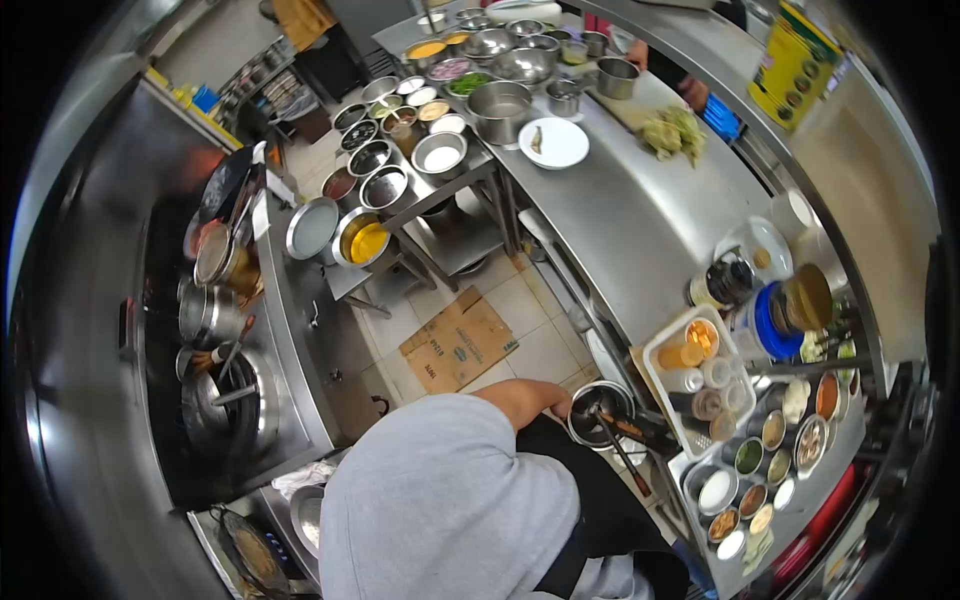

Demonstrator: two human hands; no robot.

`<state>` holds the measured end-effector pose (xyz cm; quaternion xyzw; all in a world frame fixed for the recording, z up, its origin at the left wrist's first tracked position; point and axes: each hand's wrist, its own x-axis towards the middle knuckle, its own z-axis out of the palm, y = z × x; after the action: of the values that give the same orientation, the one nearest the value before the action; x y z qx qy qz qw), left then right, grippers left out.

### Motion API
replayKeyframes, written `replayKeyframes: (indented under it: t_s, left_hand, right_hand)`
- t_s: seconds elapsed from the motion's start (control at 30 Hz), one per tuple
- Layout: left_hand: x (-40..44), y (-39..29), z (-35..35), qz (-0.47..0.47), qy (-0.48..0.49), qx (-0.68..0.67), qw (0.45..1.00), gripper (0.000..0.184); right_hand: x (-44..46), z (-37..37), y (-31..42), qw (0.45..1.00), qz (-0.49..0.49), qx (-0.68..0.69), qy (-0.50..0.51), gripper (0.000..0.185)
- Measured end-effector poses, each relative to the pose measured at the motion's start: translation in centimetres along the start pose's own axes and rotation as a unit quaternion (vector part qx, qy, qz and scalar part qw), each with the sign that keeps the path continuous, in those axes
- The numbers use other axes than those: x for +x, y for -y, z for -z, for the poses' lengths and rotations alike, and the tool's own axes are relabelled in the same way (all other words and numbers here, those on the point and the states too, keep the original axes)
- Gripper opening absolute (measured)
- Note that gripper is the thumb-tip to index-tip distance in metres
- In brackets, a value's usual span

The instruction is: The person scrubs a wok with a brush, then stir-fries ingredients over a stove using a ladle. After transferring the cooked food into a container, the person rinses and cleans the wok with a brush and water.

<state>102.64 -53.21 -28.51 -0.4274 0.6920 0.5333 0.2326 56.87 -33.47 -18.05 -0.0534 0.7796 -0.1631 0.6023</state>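
From my light grey sleeve (425, 480), my left arm reaches toward a round metal pot (578, 428). My left hand (557, 402) is closed at the pot's near-left rim; its fingertips are partly hidden. Inside the pot is something dark, and a ladle-like tool with a brown handle (640, 482) leans out over its rim. Below the arm, a black apron (615, 500) covers my front. My right hand does not show.
A steel worktable (640, 240) holds a white plate (570, 150), chopped greens (672, 135) and a bottle tray (740, 395). Across it show another person's hands (692, 92). Cardboard (460, 340) lies on the floor. On the left, a stove carries a wok (215, 415).
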Motion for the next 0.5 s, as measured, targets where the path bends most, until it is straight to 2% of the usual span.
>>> replayKeyframes:
  t_s: [0.3, 0.4, 0.5]
  left_hand:
    - [-5.9, 8.7, -7.8, 0.172, -0.009, -0.178, 0.969, 0.048]
    - [-6.5, 8.2, -9.3, 0.226, -0.019, -0.212, 0.951, 0.048]
    - [-7.0, 4.3, -9.7, 0.263, -0.052, -0.253, 0.930, 0.047]
  right_hand:
    - [-1.4, 0.5, 2.7, 0.998, 0.039, -0.024, 0.035, 0.030]
    - [0.5, 3.3, 2.9, 0.998, 0.041, -0.032, 0.046, 0.030]
    - [3.8, 7.5, 4.3, 0.995, 0.038, -0.069, 0.062, 0.030]
